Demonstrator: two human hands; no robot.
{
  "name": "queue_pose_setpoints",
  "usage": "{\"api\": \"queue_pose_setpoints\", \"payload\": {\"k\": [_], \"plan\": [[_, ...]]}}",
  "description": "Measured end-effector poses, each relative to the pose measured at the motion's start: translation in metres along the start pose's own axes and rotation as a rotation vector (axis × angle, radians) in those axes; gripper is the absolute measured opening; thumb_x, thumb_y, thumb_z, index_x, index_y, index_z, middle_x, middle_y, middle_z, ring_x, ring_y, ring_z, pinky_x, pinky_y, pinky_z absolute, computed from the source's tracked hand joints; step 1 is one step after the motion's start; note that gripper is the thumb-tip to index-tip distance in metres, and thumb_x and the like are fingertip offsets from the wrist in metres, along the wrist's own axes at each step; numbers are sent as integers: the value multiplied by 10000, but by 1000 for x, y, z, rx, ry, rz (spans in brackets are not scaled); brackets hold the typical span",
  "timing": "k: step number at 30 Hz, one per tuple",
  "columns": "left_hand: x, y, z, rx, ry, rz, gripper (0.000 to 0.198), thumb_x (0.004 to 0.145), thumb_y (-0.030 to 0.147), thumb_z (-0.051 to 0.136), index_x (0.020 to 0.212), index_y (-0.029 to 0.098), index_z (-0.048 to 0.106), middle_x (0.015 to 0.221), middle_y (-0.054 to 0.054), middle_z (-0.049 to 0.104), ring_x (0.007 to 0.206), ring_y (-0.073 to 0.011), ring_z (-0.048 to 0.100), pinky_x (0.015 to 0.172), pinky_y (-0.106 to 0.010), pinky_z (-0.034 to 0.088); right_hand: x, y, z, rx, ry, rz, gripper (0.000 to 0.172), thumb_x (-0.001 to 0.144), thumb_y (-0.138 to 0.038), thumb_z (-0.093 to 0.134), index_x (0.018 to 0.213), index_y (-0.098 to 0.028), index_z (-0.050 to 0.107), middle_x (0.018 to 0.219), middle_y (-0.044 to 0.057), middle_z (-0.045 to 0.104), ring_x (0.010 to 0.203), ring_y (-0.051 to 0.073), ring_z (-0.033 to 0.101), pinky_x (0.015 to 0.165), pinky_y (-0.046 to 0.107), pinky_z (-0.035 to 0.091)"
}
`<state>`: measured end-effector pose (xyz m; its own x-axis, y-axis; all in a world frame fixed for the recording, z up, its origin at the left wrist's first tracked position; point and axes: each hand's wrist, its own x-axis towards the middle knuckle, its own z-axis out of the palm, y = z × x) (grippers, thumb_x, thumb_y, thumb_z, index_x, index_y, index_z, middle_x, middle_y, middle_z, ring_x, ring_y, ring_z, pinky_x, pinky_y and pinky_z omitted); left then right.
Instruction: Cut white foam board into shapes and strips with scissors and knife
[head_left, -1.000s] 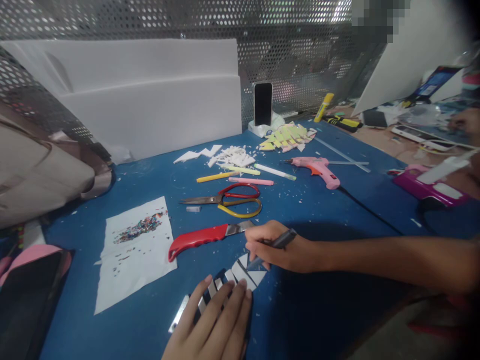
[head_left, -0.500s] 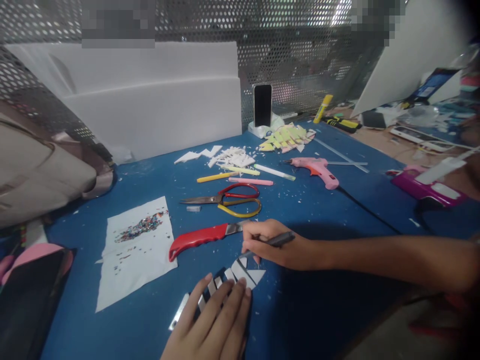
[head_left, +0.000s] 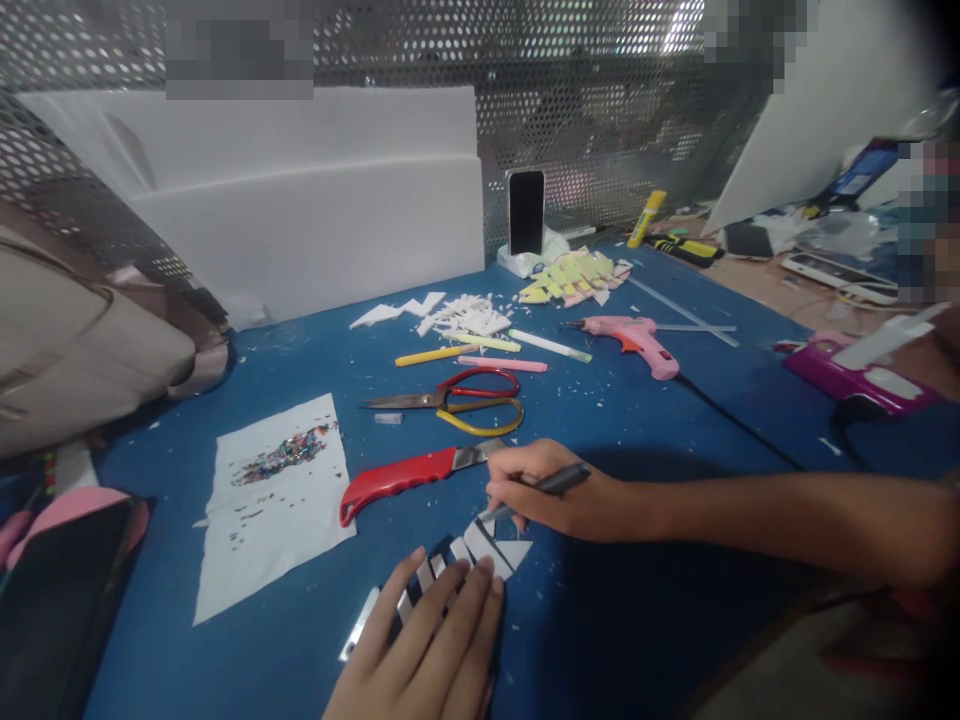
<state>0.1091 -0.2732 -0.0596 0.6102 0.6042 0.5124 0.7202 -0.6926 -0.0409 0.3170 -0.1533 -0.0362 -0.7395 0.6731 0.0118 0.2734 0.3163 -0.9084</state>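
My left hand (head_left: 431, 640) lies with its fingers spread over a white piece with dark stripes (head_left: 487, 548) on the blue table, covering much of it. My right hand (head_left: 544, 485) is closed round a dark pen-like tool (head_left: 564, 478), its tip at the upper edge of the white piece. Just above and left of my right hand lies a red-handled knife (head_left: 401, 478), its blade end near my fingers. Scissors with red and yellow handles (head_left: 480, 400) lie farther back. A silvery strip (head_left: 360, 622) shows left of my left hand.
A white sheet with coloured bits (head_left: 274, 540) lies left. Behind are white scraps (head_left: 469, 315), markers (head_left: 502, 364), a pink glue gun (head_left: 634, 337) with its cable, and a phone (head_left: 526, 212) standing upright. A purple tool (head_left: 862, 380) is at the right, a bag (head_left: 82, 340) at the left.
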Motion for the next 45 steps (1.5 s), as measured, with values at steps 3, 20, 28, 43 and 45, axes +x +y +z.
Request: {"api": "queue_pose_setpoints", "payload": {"k": [3, 20, 28, 43, 45], "plan": [[0, 0, 0, 5, -3, 2, 259, 954, 255, 521, 1118, 174, 703, 1119, 9, 747, 1010, -179, 662, 1222, -435, 117, 0, -1, 0, 15, -34, 4, 342, 978, -294, 433, 704, -136, 563, 594, -18, 557, 519, 81, 557, 522, 185, 413], [-1, 0, 0, 11, 1, 4, 257, 958, 254, 516, 1115, 178, 705, 1108, 19, 751, 1006, -180, 665, 1223, -432, 107, 1, -2, 0, 30, 4, 15, 308, 966, -283, 458, 729, -136, 589, 601, -19, 560, 546, 81, 561, 530, 174, 414], [2, -1, 0, 16, 12, 9, 257, 963, 252, 508, 1104, 168, 706, 1094, 13, 756, 1004, -179, 658, 1222, -430, 116, 0, 0, 0, 24, -15, 24, 331, 974, -290, 440, 714, -137, 577, 601, -17, 557, 539, 81, 551, 532, 182, 412], [2, -1, -2, 17, -9, 8, 254, 963, 259, 509, 1109, 184, 703, 1107, 22, 752, 996, -172, 668, 1224, -426, 104, 0, 0, 0, 6, 2, 34, 326, 974, -290, 417, 742, -138, 588, 605, -19, 541, 543, 86, 548, 542, 194, 413], [2, -1, -2, 14, -13, 7, 254, 965, 266, 508, 1104, 185, 705, 1103, 25, 753, 995, -170, 669, 1225, -421, 102, 1, 0, 0, -3, 22, 32, 304, 969, -288, 431, 759, -138, 590, 615, -17, 552, 561, 88, 550, 553, 192, 412]]}}
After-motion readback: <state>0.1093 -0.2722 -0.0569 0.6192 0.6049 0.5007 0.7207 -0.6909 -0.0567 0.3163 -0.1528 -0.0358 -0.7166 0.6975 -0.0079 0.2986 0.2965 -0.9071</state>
